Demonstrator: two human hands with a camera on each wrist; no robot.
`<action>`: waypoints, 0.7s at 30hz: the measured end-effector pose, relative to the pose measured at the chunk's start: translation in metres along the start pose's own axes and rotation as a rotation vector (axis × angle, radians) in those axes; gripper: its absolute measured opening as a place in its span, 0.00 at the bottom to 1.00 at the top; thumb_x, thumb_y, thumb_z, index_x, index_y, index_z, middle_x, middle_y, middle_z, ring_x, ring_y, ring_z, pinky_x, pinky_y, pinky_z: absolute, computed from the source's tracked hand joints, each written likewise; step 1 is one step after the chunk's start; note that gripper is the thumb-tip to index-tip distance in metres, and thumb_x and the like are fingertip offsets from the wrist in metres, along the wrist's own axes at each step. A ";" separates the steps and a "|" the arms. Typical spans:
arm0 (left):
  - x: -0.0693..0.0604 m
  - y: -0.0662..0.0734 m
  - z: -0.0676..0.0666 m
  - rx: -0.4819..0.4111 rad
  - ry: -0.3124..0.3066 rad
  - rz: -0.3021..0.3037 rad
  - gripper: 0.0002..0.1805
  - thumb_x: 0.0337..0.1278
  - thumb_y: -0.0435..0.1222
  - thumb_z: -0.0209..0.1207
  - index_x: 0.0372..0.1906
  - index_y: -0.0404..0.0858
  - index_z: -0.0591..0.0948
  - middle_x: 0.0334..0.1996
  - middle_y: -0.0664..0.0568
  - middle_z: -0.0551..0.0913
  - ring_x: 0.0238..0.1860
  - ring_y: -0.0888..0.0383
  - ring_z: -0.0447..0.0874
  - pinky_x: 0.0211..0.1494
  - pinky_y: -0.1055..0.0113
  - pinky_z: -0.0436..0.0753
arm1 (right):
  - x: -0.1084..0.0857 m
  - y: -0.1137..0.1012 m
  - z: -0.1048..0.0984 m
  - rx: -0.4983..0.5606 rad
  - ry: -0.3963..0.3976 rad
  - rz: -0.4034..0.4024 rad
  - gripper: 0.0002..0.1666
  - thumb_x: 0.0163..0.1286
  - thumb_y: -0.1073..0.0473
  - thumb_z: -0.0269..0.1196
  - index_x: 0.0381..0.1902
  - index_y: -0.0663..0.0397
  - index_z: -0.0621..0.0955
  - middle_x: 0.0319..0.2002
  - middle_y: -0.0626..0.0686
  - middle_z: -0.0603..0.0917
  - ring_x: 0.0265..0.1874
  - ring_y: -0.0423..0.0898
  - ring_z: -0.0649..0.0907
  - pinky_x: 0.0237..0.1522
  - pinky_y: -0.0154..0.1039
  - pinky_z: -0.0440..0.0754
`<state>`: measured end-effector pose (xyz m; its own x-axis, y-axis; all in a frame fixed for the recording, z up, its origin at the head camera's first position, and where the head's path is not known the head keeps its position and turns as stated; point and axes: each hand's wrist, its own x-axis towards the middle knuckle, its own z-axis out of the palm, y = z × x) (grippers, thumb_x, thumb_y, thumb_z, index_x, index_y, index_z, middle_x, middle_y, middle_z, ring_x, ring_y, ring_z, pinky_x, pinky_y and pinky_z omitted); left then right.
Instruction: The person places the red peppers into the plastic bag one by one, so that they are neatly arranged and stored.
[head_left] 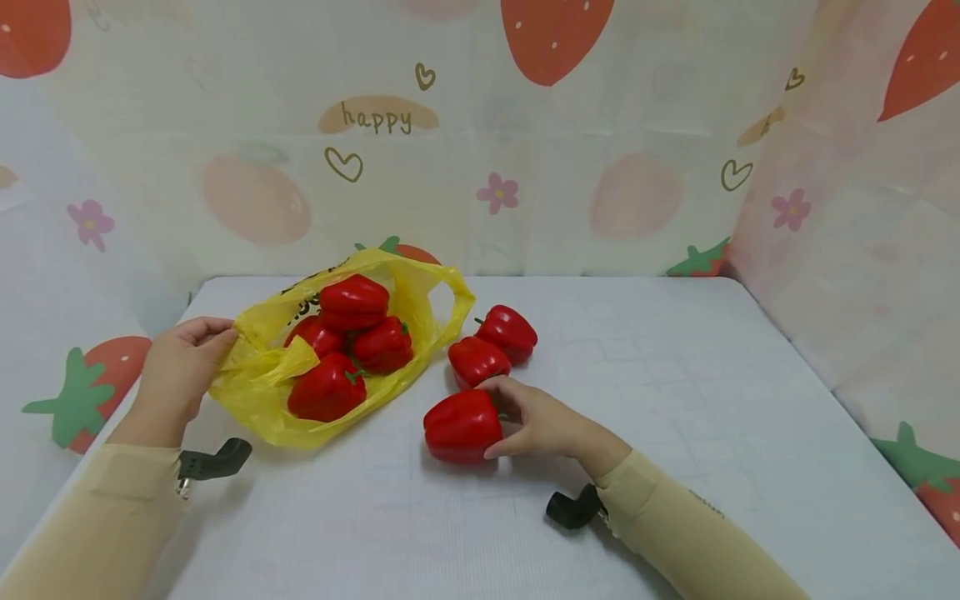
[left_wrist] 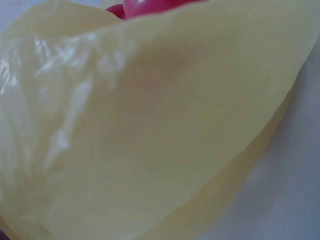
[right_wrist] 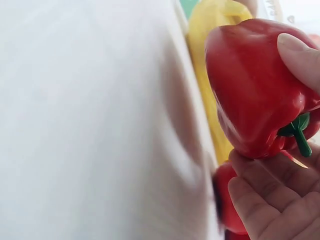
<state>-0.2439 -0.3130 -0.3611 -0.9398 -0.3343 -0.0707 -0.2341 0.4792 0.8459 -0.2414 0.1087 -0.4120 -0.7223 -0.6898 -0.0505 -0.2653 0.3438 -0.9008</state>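
One wide view from the head, two close ones from the wrists

Head view looks forward and down across the table (head_left: 675,375), wall (head_left: 555,125) up at 12 o'clock. Left wrist is super close, mostly just yellow bag (left_wrist: 150,125). Right wrist's close too but tipped sideways, held pepper (right_wrist: 250,85) between 2 and 3 o'clock. All three catch the bag; head and right wrist share that pepper.

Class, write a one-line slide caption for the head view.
Left hand pinches a yellow bag holding red peppers; right hand grips another pepper, with two more lying on the white table.
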 end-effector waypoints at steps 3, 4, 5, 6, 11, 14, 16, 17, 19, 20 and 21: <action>0.000 0.000 0.000 -0.003 -0.006 -0.014 0.26 0.63 0.53 0.46 0.58 0.39 0.71 0.54 0.45 0.71 0.45 0.54 0.70 0.33 0.83 0.76 | 0.000 -0.007 -0.003 0.024 0.024 0.007 0.40 0.47 0.59 0.73 0.57 0.46 0.66 0.52 0.46 0.74 0.54 0.44 0.73 0.53 0.40 0.75; 0.000 0.000 0.000 -0.005 -0.010 -0.017 0.27 0.63 0.53 0.46 0.58 0.39 0.70 0.54 0.45 0.71 0.45 0.54 0.70 0.34 0.83 0.76 | 0.000 -0.010 -0.004 0.029 0.033 0.002 0.40 0.47 0.59 0.73 0.57 0.47 0.66 0.52 0.46 0.74 0.54 0.44 0.73 0.53 0.40 0.75; 0.000 -0.001 0.000 -0.005 -0.011 -0.017 0.27 0.63 0.53 0.46 0.58 0.40 0.70 0.54 0.45 0.70 0.45 0.53 0.70 0.34 0.82 0.76 | 0.001 -0.012 -0.005 0.041 0.038 -0.007 0.40 0.48 0.60 0.73 0.57 0.48 0.66 0.52 0.48 0.74 0.54 0.45 0.73 0.53 0.41 0.75; 0.000 -0.001 0.000 -0.002 -0.013 -0.017 0.27 0.63 0.53 0.46 0.58 0.40 0.70 0.54 0.46 0.70 0.45 0.53 0.70 0.34 0.82 0.76 | 0.002 -0.013 -0.005 0.045 0.044 -0.014 0.40 0.48 0.60 0.72 0.57 0.49 0.66 0.52 0.48 0.74 0.54 0.46 0.73 0.53 0.41 0.74; 0.000 -0.001 -0.001 0.008 -0.014 -0.001 0.26 0.63 0.52 0.47 0.57 0.39 0.70 0.52 0.47 0.71 0.43 0.54 0.70 0.33 0.82 0.76 | 0.011 -0.023 -0.010 0.063 0.086 -0.037 0.39 0.48 0.59 0.73 0.57 0.47 0.67 0.52 0.48 0.74 0.53 0.46 0.74 0.52 0.43 0.75; 0.000 0.001 0.000 0.009 -0.014 -0.006 0.27 0.62 0.53 0.46 0.57 0.39 0.70 0.52 0.46 0.71 0.44 0.54 0.70 0.33 0.82 0.75 | 0.020 -0.032 -0.010 0.078 0.123 -0.033 0.40 0.47 0.58 0.73 0.58 0.46 0.67 0.53 0.48 0.74 0.52 0.46 0.74 0.50 0.43 0.77; 0.000 0.002 0.000 0.012 -0.013 -0.012 0.27 0.63 0.53 0.46 0.58 0.39 0.70 0.54 0.46 0.71 0.44 0.54 0.70 0.33 0.83 0.75 | 0.027 -0.041 -0.010 0.090 0.152 -0.010 0.41 0.47 0.57 0.73 0.58 0.45 0.67 0.52 0.48 0.74 0.52 0.46 0.75 0.48 0.43 0.78; 0.000 0.002 0.000 0.014 -0.013 -0.016 0.27 0.63 0.53 0.46 0.58 0.39 0.70 0.54 0.45 0.70 0.45 0.53 0.70 0.33 0.83 0.75 | 0.032 -0.045 -0.009 0.093 0.166 0.006 0.41 0.47 0.56 0.73 0.58 0.44 0.67 0.52 0.47 0.74 0.52 0.46 0.75 0.47 0.42 0.79; -0.001 0.002 0.001 0.018 -0.016 -0.017 0.27 0.63 0.53 0.46 0.59 0.39 0.70 0.55 0.45 0.70 0.45 0.53 0.70 0.33 0.83 0.75 | 0.041 -0.053 -0.006 0.097 0.190 0.041 0.41 0.47 0.54 0.73 0.58 0.43 0.67 0.52 0.46 0.74 0.52 0.45 0.75 0.45 0.42 0.79; -0.001 0.002 0.001 0.017 -0.017 -0.017 0.27 0.63 0.52 0.46 0.59 0.39 0.70 0.55 0.45 0.70 0.45 0.53 0.70 0.34 0.83 0.76 | 0.046 -0.056 -0.005 0.092 0.202 0.059 0.41 0.47 0.53 0.73 0.58 0.41 0.67 0.51 0.44 0.75 0.51 0.44 0.75 0.45 0.41 0.79; -0.001 0.003 0.001 0.015 -0.019 -0.016 0.27 0.63 0.52 0.46 0.59 0.39 0.70 0.55 0.45 0.70 0.45 0.53 0.70 0.34 0.82 0.76 | 0.051 -0.060 -0.003 0.091 0.209 0.066 0.40 0.47 0.52 0.73 0.57 0.40 0.67 0.51 0.43 0.75 0.51 0.43 0.75 0.45 0.40 0.79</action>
<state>-0.2437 -0.3108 -0.3592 -0.9406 -0.3263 -0.0943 -0.2525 0.4860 0.8367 -0.2646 0.0547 -0.3594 -0.8552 -0.5175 -0.0290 -0.1611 0.3185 -0.9341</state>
